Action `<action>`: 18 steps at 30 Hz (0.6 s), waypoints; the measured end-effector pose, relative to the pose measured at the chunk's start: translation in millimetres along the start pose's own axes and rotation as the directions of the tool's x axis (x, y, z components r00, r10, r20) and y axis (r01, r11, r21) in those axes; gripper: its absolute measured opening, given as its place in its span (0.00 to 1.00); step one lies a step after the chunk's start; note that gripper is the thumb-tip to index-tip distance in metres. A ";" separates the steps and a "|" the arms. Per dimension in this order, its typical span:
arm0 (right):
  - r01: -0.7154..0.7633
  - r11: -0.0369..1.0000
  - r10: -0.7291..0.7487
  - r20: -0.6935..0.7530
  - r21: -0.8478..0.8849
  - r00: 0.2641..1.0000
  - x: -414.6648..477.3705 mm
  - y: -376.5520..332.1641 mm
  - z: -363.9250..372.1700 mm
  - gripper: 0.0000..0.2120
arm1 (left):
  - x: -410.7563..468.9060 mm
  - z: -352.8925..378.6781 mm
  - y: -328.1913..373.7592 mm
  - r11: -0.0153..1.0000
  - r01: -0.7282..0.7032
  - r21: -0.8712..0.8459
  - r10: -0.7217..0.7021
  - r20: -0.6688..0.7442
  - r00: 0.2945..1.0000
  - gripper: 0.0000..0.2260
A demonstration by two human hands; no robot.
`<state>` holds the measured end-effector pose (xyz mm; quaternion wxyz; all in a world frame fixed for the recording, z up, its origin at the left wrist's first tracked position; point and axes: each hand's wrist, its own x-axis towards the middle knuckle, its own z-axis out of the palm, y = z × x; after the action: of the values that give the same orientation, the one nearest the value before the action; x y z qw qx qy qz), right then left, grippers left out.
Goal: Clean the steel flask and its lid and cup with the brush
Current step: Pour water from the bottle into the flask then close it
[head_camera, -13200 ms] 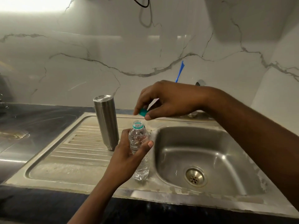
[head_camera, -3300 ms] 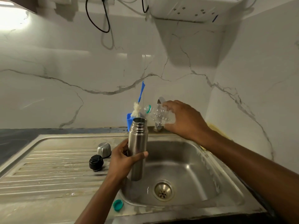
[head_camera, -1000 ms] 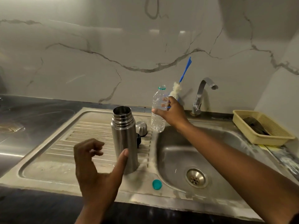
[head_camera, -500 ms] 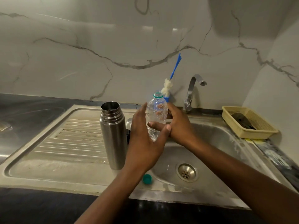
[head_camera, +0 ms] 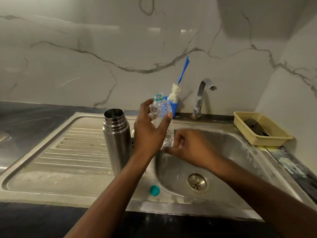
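Left hand (head_camera: 151,134) wraps bottle (head_camera: 161,114); right hand (head_camera: 193,148) curled at its base — grip unclear. Flask (head_camera: 117,140) upright, just left of the wrapping hand — nearer it.

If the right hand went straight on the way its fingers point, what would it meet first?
Most likely the lower part of the plastic bottle held by the left hand. The right hand, fingers curled, points left at it; blur hides whether they touch.

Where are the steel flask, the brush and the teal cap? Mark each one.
steel flask (head_camera: 117,141): head view, middle of its upright body.
brush (head_camera: 174,92): head view, on its white bristle head.
teal cap (head_camera: 154,190): head view, centre of the cap.
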<state>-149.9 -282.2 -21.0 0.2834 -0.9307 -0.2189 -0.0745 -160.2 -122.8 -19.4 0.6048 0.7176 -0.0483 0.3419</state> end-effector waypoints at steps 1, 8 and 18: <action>0.031 0.999 -0.029 0.113 -0.018 0.993 -9.7 -1.6 7.3 0.19 | 0.2 1.4 -3.0 1.000 0.003 0.009 -0.003 -0.006 1.000 0.23; 0.203 0.979 -0.169 0.465 -0.022 0.869 -38.1 -16.4 53.8 0.20 | -3.6 4.9 -11.2 1.000 -0.004 0.021 0.003 0.024 1.000 0.23; 0.091 0.994 -0.105 0.390 0.053 0.915 -34.6 -11.1 36.8 0.12 | -8.9 -1.1 -13.5 1.000 0.028 0.001 -0.028 0.086 0.996 0.26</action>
<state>-185.2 -265.9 -55.1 0.2457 -0.9097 -0.3187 0.1027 -160.9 -121.3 -35.5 0.6070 0.7321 -0.0644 0.3023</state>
